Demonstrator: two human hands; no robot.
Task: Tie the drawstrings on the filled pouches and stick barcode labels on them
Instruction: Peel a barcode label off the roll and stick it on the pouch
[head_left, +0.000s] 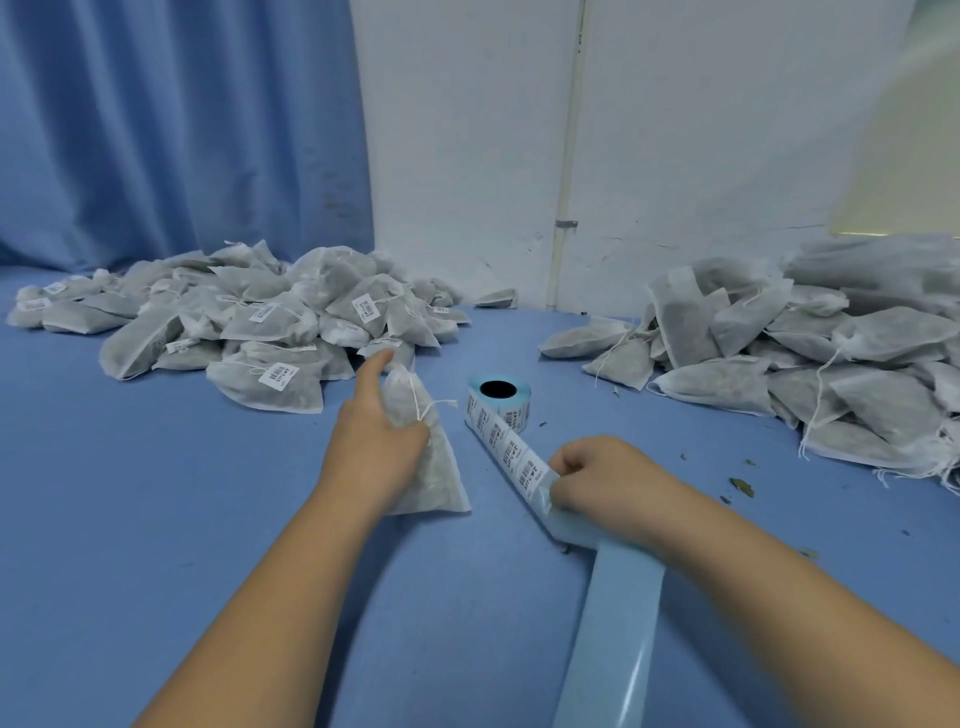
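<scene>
Found right hand (602, 478) nearest, fingers (563, 491) apparently pinching the barcode label strip (511, 449), lengthwise toward the roll (501, 397), just right of the drawstring pouch (439, 478) gripped by left hand (374, 441).

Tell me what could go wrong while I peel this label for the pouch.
The barcode label pinched by the right hand could curl and stick to the fingers or tear. Pulling may drag the label roll along. The pouch in the left hand lies near the labelled pile and could get mixed in unlabelled.

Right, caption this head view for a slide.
Left hand holds a white fabric pouch; right hand pinches the barcode label strip.
</scene>
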